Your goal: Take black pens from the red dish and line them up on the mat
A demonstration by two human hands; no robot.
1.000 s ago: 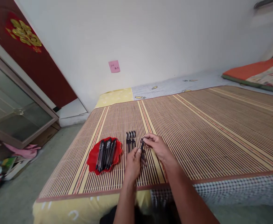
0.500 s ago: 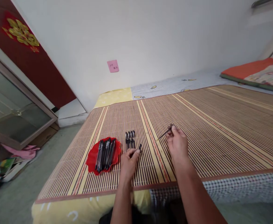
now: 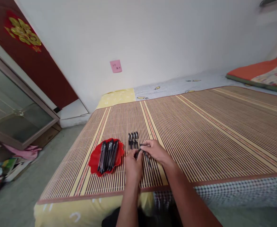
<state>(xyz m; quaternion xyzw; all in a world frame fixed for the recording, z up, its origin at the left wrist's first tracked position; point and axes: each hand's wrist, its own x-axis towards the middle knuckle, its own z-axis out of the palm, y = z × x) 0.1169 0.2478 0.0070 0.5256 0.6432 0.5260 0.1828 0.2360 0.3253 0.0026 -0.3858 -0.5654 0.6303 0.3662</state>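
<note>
Bamboo mat (image 3: 199,132) — right hand (image 3: 153,150) pinches pen (image 3: 148,161)

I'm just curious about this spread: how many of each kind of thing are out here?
Pens in a row on the mat: 4
Held pen, in left hand and right hand: 1
Red plate: 1
Pink note: 1
Total: 7, without the plate's bunched pens, uncountable.

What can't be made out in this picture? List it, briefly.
Head view only:
- Dark pen part in the left hand: mostly covered by the fingers.
- Upper end of the thin refill: hidden inside the right hand.
- Writing on the pink note: too small.
- Number of pens on the red plate: they overlap.
- Orange cushion: cut off by the right edge.
</note>
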